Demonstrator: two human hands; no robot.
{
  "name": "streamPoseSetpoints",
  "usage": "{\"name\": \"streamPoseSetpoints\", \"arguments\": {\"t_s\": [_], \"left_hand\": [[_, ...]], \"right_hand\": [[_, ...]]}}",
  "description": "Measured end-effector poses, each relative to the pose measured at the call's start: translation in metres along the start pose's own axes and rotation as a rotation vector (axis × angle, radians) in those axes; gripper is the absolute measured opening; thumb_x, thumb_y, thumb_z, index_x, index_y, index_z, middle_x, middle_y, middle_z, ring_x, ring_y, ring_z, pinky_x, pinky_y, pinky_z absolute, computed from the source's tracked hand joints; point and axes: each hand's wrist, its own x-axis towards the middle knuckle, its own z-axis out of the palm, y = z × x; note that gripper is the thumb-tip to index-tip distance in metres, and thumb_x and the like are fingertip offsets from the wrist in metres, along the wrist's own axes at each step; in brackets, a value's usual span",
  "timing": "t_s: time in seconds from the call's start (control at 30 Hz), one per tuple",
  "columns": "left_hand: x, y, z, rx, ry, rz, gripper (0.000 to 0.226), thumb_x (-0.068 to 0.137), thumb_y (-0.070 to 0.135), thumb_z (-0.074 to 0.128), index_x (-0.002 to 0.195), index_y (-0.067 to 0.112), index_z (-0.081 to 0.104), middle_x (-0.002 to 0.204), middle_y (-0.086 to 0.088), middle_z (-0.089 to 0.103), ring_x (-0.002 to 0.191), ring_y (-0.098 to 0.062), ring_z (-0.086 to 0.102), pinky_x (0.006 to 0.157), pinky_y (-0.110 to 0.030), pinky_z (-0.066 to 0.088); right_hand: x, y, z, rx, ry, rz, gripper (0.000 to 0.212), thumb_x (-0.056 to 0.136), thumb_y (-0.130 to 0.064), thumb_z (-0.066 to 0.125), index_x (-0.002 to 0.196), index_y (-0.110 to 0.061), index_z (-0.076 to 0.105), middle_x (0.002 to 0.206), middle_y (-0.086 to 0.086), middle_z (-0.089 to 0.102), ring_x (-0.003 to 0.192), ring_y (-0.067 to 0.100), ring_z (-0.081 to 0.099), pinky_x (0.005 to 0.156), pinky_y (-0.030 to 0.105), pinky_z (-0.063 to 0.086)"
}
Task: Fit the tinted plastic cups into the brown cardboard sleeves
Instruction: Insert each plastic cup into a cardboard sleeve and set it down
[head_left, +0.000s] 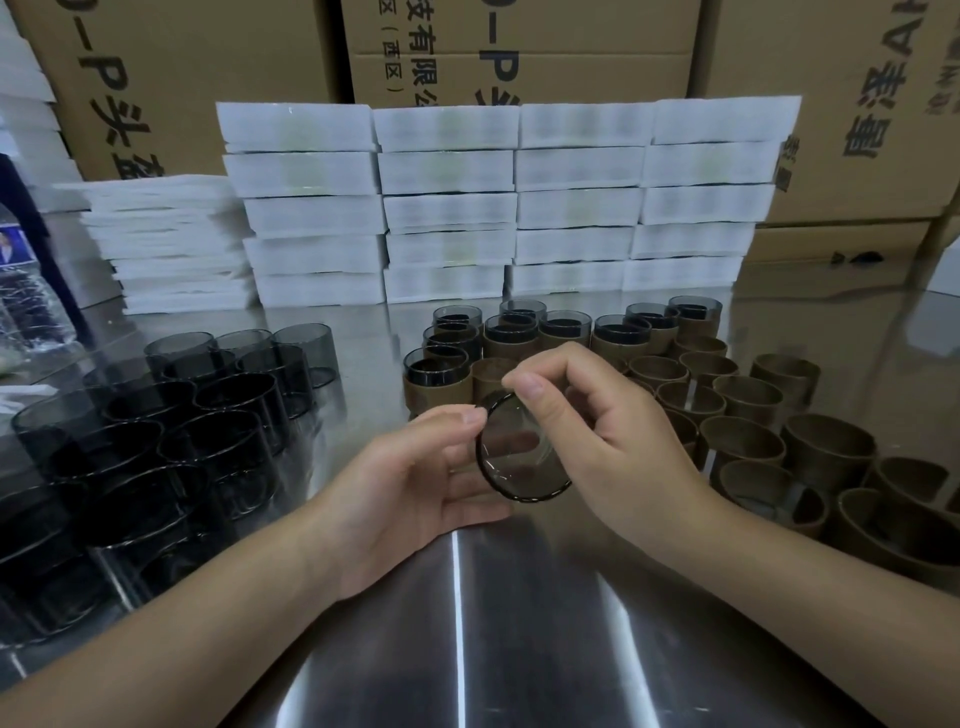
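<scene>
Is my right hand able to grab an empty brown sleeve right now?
Likely yes for reach: the empty sleeves stand just beside the right hand, nothing between. But its fingers are pinching the tinted cup, shared with the left hand.

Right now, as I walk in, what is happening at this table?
A person holds one tinted cup above the metal table. The left hand and the right hand both pinch its rim. Many bare cups wait on the left and many empty brown sleeves stand on the right. A small group of finished cups in sleeves stands at the back, so most of the work remains.
</scene>
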Motion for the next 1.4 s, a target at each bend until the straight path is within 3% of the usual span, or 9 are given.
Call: {"name": "streamPoseSetpoints", "arguments": {"t_s": [0.1, 0.3, 0.47, 0.73, 0.9, 1.03, 1.17, 1.3, 1.4], "left_hand": [[0.0008, -0.0013, 0.0010, 0.010, 0.046, 0.024, 0.080, 0.064, 0.043, 0.071, 0.132, 0.005, 0.052, 0.112, -0.014, 0.071, 0.094, -0.024, 0.071, 0.073, -0.029, 0.057], [0.0004, 0.0008, -0.0004, 0.020, 0.112, 0.091, 0.039, 0.062, 0.049, 0.071, 0.095, 0.029, 0.077, 0.106, -0.014, 0.074, 0.087, -0.024, 0.070, 0.067, -0.027, 0.057], [-0.0007, 0.0032, 0.0016, 0.019, 0.153, 0.108, 0.029, 0.069, 0.045, 0.067, 0.092, 0.029, 0.078, 0.104, -0.013, 0.075, 0.084, -0.022, 0.070, 0.064, -0.025, 0.058], [-0.0010, 0.0057, 0.0005, -0.055, 0.226, 0.117, 0.040, 0.071, 0.043, 0.060, 0.103, 0.022, 0.070, 0.100, -0.010, 0.075, 0.088, -0.028, 0.068, 0.061, -0.023, 0.057], [-0.0008, 0.0048, -0.0018, -0.077, 0.219, 0.112, 0.038, 0.070, 0.043, 0.061, 0.099, 0.021, 0.073, 0.096, -0.010, 0.075, 0.075, -0.020, 0.072, 0.061, -0.024, 0.057], [0.0003, 0.0042, -0.0032, -0.066, 0.214, 0.104, 0.049, 0.071, 0.044, 0.060, 0.111, 0.017, 0.069, 0.099, -0.011, 0.075, 0.076, -0.020, 0.069, 0.069, -0.025, 0.059], [0.0001, 0.0040, -0.0031, -0.078, 0.194, 0.088, 0.049, 0.072, 0.043, 0.060, 0.112, 0.017, 0.069, 0.103, -0.012, 0.074, 0.076, -0.019, 0.071, 0.068, -0.025, 0.059], [0.0003, 0.0046, -0.0021, -0.091, 0.187, 0.076, 0.051, 0.071, 0.041, 0.062, 0.114, 0.014, 0.068, 0.105, -0.013, 0.074, 0.076, -0.020, 0.071, 0.064, -0.025, 0.058], [-0.0001, 0.0052, -0.0002, -0.112, 0.173, 0.071, 0.051, 0.064, 0.040, 0.068, 0.108, 0.014, 0.070, 0.101, -0.013, 0.074, 0.071, -0.019, 0.071, 0.060, -0.024, 0.057]], "right_hand": [[0.0001, -0.0006, 0.0004, 0.000, -0.012, -0.016, 0.018, 0.093, -0.038, 0.046, 0.092, -0.031, 0.063, 0.092, -0.014, 0.064, 0.089, 0.006, 0.061, 0.080, 0.025, 0.048], [0.0000, 0.0023, 0.0004, 0.065, -0.034, -0.032, 0.024, 0.095, -0.027, 0.042, 0.108, -0.035, 0.061, 0.107, -0.017, 0.066, 0.108, 0.003, 0.060, 0.094, 0.027, 0.047], [0.0006, 0.0034, -0.0003, 0.142, -0.081, -0.028, 0.029, 0.094, -0.023, 0.041, 0.113, -0.036, 0.058, 0.110, -0.018, 0.065, 0.109, 0.000, 0.059, 0.091, 0.019, 0.045], [0.0008, 0.0030, -0.0022, 0.178, -0.253, 0.009, 0.046, 0.091, -0.020, 0.043, 0.130, -0.043, 0.043, 0.136, -0.009, 0.053, 0.129, 0.006, 0.046, 0.112, 0.039, 0.035], [-0.0001, 0.0031, -0.0020, 0.145, -0.310, 0.004, 0.054, 0.088, -0.023, 0.050, 0.133, -0.049, 0.035, 0.134, -0.014, 0.048, 0.116, 0.009, 0.052, 0.095, 0.036, 0.047], [-0.0007, 0.0031, -0.0016, 0.094, -0.302, -0.010, 0.058, 0.085, -0.025, 0.056, 0.133, -0.048, 0.032, 0.134, -0.013, 0.047, 0.118, 0.003, 0.049, 0.102, 0.031, 0.040], [-0.0015, 0.0019, -0.0007, 0.060, -0.275, -0.002, 0.061, 0.080, -0.031, 0.064, 0.133, -0.046, 0.036, 0.130, -0.013, 0.051, 0.097, -0.001, 0.053, 0.098, 0.032, 0.046], [-0.0007, 0.0006, 0.0008, 0.017, -0.235, 0.018, 0.061, 0.074, -0.037, 0.070, 0.126, -0.047, 0.040, 0.113, -0.003, 0.058, 0.079, 0.019, 0.055, 0.083, 0.040, 0.051], [0.0007, 0.0023, -0.0001, 0.011, -0.220, 0.042, 0.062, 0.069, -0.039, 0.078, 0.121, -0.043, 0.045, 0.106, 0.000, 0.061, 0.073, 0.009, 0.055, 0.075, 0.030, 0.052]]}}
